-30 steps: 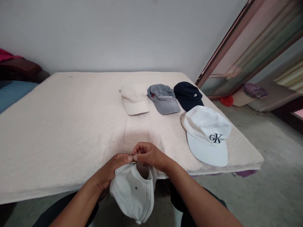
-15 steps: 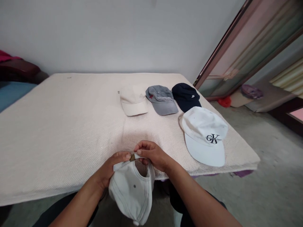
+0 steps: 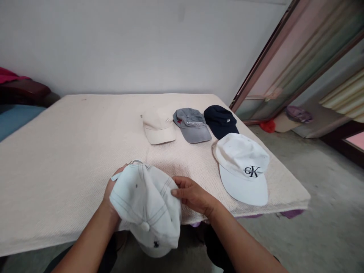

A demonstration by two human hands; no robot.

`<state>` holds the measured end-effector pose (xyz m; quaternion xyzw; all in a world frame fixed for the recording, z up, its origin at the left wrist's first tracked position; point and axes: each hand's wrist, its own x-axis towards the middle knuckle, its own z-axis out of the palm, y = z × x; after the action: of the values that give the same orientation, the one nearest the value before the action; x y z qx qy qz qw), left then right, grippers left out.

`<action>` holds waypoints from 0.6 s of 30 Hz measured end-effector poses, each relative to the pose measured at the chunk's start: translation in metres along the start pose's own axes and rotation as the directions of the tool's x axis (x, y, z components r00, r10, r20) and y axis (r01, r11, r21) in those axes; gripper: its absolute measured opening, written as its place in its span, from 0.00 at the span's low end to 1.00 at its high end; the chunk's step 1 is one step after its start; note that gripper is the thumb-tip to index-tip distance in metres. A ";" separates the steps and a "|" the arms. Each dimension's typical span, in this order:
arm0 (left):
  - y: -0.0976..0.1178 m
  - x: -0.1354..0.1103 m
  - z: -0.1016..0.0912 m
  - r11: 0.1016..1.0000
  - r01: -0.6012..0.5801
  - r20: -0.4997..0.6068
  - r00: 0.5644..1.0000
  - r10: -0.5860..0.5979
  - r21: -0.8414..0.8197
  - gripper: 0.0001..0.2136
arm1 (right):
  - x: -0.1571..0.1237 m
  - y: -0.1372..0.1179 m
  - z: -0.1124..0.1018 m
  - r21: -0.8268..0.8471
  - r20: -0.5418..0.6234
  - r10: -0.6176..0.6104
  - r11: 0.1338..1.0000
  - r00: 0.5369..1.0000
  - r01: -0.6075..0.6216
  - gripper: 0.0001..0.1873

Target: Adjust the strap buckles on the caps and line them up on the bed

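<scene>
A pale baseball cap (image 3: 150,201) with a top button and a small dark emblem is held up at the table's front edge, brim toward me. My left hand (image 3: 112,193) grips its left side, the fingers mostly hidden behind the fabric. Pinched between thumb and fingers of my right hand (image 3: 192,194) is the cap's right side. Right of it lies a white cap (image 3: 243,167) with black "GK" letters. Farther back, a beige cap (image 3: 159,127), a grey cap (image 3: 192,125) and a navy cap (image 3: 220,121) sit in a row.
A cream textured cloth covers the table (image 3: 71,159), which meets a plain wall (image 3: 127,45). A glass-paned door frame (image 3: 264,57) stands at right, with a red item (image 3: 267,126) on the concrete floor. Blue fabric (image 3: 19,117) shows at far left.
The pale cap has been lifted and turned, so its crown and emblem now show. My right hand has moved from the back strap to the cap's side.
</scene>
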<state>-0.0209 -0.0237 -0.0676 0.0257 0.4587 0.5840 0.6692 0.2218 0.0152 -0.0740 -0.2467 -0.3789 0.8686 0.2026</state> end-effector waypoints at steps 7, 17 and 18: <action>-0.034 0.003 0.020 0.989 0.137 0.091 0.987 -0.132 -0.051 0.10 | 0.003 -0.026 -0.015 0.079 -0.368 -0.258 0.948 0.893 0.307 0.15; -0.065 0.004 0.045 1.000 -0.021 0.265 0.964 0.015 0.018 0.05 | 0.014 -0.061 -0.039 -0.174 -0.540 -0.427 0.900 0.725 0.401 0.19; -0.065 0.007 0.049 0.999 -0.042 0.256 0.966 0.037 0.013 0.05 | 0.014 -0.065 -0.041 -0.195 -0.555 -0.441 0.893 0.705 0.405 0.19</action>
<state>0.0590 -0.0141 -0.0806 0.1161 0.3734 0.5849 0.7107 0.2454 0.0867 -0.0531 -0.4142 -0.3690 0.6683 0.4957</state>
